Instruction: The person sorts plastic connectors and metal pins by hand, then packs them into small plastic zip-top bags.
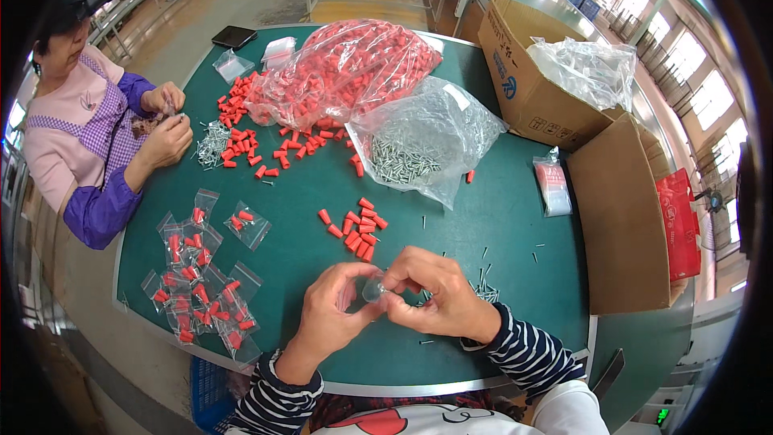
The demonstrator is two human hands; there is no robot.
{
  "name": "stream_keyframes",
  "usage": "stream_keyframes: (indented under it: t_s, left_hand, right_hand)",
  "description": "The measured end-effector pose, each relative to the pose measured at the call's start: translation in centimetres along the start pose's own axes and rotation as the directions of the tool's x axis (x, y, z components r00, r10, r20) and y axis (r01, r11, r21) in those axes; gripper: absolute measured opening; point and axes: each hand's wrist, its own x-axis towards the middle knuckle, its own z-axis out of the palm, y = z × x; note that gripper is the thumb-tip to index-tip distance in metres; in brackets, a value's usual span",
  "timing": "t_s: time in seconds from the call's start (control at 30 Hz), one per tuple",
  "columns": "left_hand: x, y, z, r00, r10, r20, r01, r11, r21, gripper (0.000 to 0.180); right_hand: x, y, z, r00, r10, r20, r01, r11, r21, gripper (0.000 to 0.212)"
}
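Observation:
Close to the table's near edge, my left hand (326, 311) and my right hand (440, 293) meet over a small clear plastic bag (373, 289). The left fingers and thumb pinch one side of it; the right fingertips grip the other side. What the bag contains is too small to make out. Just beyond my hands lies a loose group of red plastic caps (354, 225). A scatter of small metal screws (485, 290) lies by my right hand, partly hidden behind it.
Filled small bags (197, 294) pile up at left. Farther back are a big bag of red caps (346, 68), a bag of screws (419, 149) and a phone (234, 37). A co-worker (97, 125) handles something small at left. Cardboard boxes (628, 217) and a packet of bags (552, 183) stand right.

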Motion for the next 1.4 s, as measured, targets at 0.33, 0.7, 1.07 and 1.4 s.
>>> stream_keyframes:
  t_s: [0.33, 0.7, 1.07, 1.4]
  left_hand:
    - [0.1, 0.4, -0.5, 1.000, 0.000, -0.022, 0.002, 0.997, 0.075, 0.044]
    - [0.1, 0.3, -0.5, 0.999, 0.003, -0.035, -0.001, 0.999, 0.035, 0.042]
    - [0.1, 0.0, -0.5, 0.999, -0.040, -0.019, 0.042, 0.996, 0.079, 0.045]
    - [0.3, -0.3, 0.0, 0.999, -0.044, -0.018, 0.046, 0.996, 0.074, 0.046]
  right_hand:
    - [0.4, 0.8, -0.9, 0.998, 0.068, -0.015, -0.069, 0.989, -0.132, 0.018]
    - [4.9, 6.0, 0.7, 0.980, 0.104, 0.168, -0.006, 0.864, -0.504, 0.023]
    - [4.0, 5.6, 0.4, 0.963, 0.116, 0.241, 0.024, 0.860, -0.509, 0.016]
    - [2.9, 2.7, -1.7, 0.986, 0.088, 0.143, -0.069, 0.989, -0.131, 0.017]
